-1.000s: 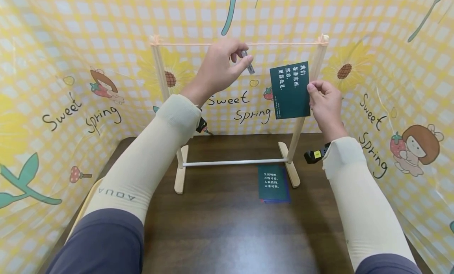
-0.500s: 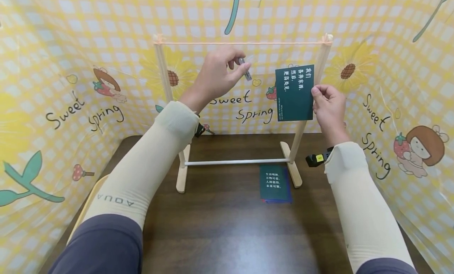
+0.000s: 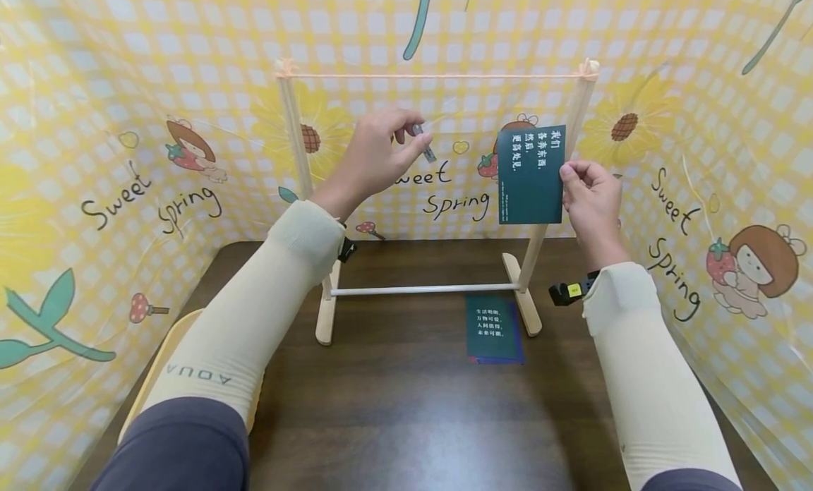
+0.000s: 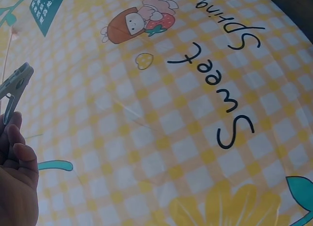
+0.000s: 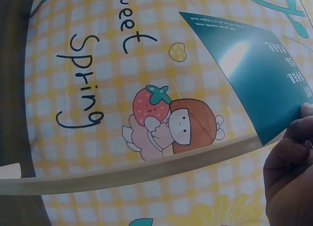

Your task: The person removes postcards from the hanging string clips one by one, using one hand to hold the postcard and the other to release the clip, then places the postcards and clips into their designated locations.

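Note:
My left hand (image 3: 384, 152) pinches a small grey clothespin (image 3: 424, 144) between thumb and fingers, below the string (image 3: 438, 76). In the left wrist view the clothespin (image 4: 18, 84) sticks out past the curled fingers at the left edge. A dark green card (image 3: 532, 177) with white Chinese writing is held upright by my right hand (image 3: 592, 195), thumb and fingers pinching its right edge. The card overlaps the right post of the wooden frame (image 3: 533, 255) in the head view. From the right wrist the card (image 5: 254, 74) looks tilted and shiny.
The frame stands on the dark wooden table (image 3: 406, 406), a white rod (image 3: 422, 290) joining its feet. A small stack of cards (image 3: 492, 329) lies by its right foot. Partly under my left forearm is a yellow tray (image 3: 159, 353). Patterned cloth (image 3: 394, 25) surrounds the table.
My left hand has come down from the string and slightly left, still pinching the clothespin. The right hand has lowered the card a little and moved slightly right.

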Action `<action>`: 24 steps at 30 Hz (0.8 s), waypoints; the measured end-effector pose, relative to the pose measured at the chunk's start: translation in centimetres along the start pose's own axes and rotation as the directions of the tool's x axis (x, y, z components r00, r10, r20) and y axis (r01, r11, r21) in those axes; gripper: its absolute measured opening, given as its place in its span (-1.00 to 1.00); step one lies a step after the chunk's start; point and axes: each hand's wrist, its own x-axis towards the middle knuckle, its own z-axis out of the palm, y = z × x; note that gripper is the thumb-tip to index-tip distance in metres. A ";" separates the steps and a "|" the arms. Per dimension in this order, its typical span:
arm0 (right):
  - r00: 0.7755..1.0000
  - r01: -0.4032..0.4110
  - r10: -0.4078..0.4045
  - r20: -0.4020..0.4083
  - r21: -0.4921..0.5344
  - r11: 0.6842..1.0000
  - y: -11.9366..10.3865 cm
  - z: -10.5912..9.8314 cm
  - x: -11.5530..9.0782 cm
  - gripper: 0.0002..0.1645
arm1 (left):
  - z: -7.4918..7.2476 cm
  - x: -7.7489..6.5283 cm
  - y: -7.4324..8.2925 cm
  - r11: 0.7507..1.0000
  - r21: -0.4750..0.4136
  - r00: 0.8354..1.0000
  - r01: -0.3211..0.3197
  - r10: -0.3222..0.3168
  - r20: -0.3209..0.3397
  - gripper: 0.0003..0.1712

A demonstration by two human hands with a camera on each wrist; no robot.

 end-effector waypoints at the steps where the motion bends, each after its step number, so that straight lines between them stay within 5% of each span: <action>1: 1.000 -0.005 0.005 0.001 0.002 1.000 0.1 -0.1 0.0 -0.73 | 0.0 -0.2 -0.1 1.000 -0.002 1.000 0.004 -0.004 0.001 -0.65; 24: 1.000 -0.009 0.009 -0.015 0.052 0.999 1.8 -1.1 -0.8 -0.72 | 0.8 -4.1 -1.6 1.000 0.011 0.999 0.025 -0.024 -0.030 -0.67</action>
